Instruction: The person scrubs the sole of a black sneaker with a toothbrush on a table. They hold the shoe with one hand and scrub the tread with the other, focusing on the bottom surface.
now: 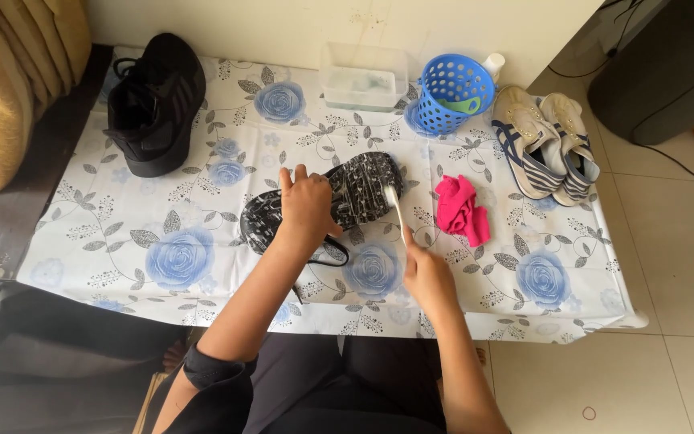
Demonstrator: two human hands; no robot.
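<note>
Left hand (307, 205) fingers clamp the upturned black shoe (331, 201) mid-table; right hand (427, 273) pinches a toothbrush (396, 210) at its sole; pink cloth (461, 209) just right, table edge near.

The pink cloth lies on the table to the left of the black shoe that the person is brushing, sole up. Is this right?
Not quite. In the head view the pink cloth lies on the table to the right of the black shoe, not the left. The left hand holds that shoe sole up, and the right hand holds the brush to it.
</note>
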